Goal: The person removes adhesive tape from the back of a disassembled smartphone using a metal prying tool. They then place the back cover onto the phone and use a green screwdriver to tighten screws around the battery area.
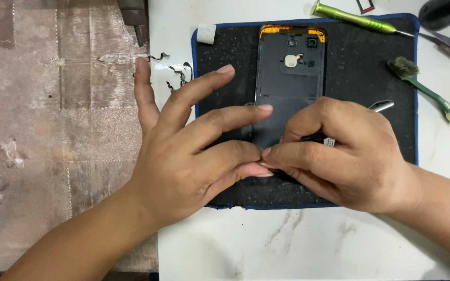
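An opened dark phone body with an orange top edge lies on a black mat with blue trim. My left hand rests over the phone's lower left, fingers spread, its thumb and a fingertip meeting my right hand at the phone's bottom edge. My right hand is closed on metal tweezers, whose silver end sticks out past my knuckles. The tweezer tips and the phone's lower part are hidden under my fingers.
A green screwdriver lies at the mat's top right. A green-handled brush sits right of the mat. Small dark flex parts lie left of the mat on the white table. A brown surface borders the left.
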